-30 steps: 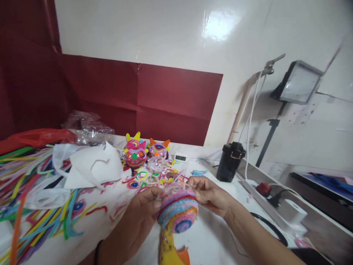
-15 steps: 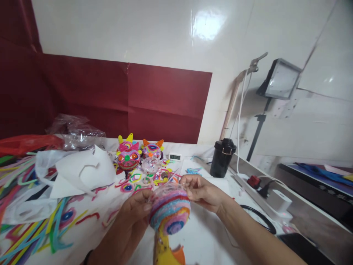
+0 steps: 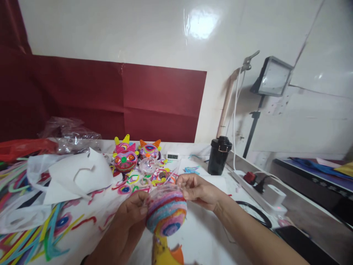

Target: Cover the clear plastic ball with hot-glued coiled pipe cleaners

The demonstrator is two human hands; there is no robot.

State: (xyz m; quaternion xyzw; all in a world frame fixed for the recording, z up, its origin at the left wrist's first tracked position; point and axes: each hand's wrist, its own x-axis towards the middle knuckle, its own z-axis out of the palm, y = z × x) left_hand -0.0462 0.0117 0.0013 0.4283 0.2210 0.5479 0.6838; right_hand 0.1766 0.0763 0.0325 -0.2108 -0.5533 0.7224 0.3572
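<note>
Change since earlier frames: your view has panned right and slightly down; every thing on the table sits further left in the picture. Your hands and the ball have stayed together in the same pose.
Ball (image 3: 166, 213): a round form wound in pink, blue, yellow and purple stripes, held above the table (image 3: 209, 235) at lower centre, between your two hands.
Left hand (image 3: 129, 217): clenched on the ball's left side, thumb pressed to its upper edge.
Right hand (image 3: 197, 190): fingers pinched at the ball's top right, on a thin pale strand; the strand itself is too fine to make out.
Yellow piece (image 3: 162, 250): directly below the ball, with an orange tab beside it; whether it joins the ball you cannot tell.
Bag (image 3: 70, 134): clear plastic, crumpled, at the far left of the table; contents not legible.
Black jar (image 3: 218, 155): lidded, upright, right of centre; contents hidden.
Finished faces (image 3: 125, 158): two horned, coloured faces side by side behind the ball.
Stems (image 3: 30, 235): loose coloured lengths spread over the left of the table, partly under white paper (image 3: 79, 176).
Display (image 3: 173, 156): small white unit with dark digits, too small to read.
Power strip (image 3: 248, 184): along the right edge, a red plug (image 3: 249, 177) in it.
Lamp (image 3: 271, 76): on a stand by the wall.
</note>
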